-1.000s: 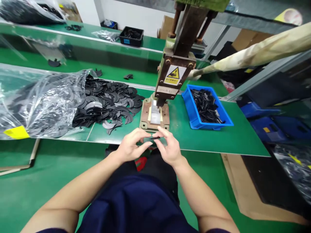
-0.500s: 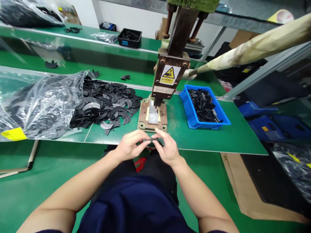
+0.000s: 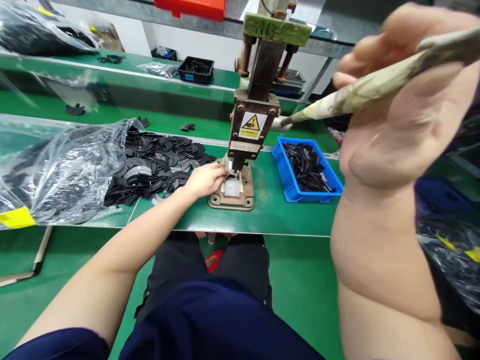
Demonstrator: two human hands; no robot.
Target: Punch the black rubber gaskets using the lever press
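My left hand (image 3: 208, 179) reaches to the base (image 3: 231, 201) of a manual press, its fingers pinched at a small dark piece (image 3: 234, 174) under the ram (image 3: 239, 161). The fingertips partly hide that piece. Close to the camera at the right, my right hand (image 3: 408, 100) is raised behind the press's long, wrapped lever (image 3: 360, 95). Its palm faces me, and the lever crosses in front of it. The fingers stretch to the left, not wrapped round the lever, and are somewhat blurred.
Loose black curved pieces (image 3: 165, 160) spill from a clear plastic bag (image 3: 71, 170) at the left. A blue bin (image 3: 307, 196) of slim black parts stands right of the press. Behind, a black tray (image 3: 197, 70) sits on a shelf. A warning label (image 3: 252, 124) marks the press.
The hands have parted from the small dark piece they held together. My left hand has moved forward to the press base with it, and my right has risen to the lever, which looks lower.
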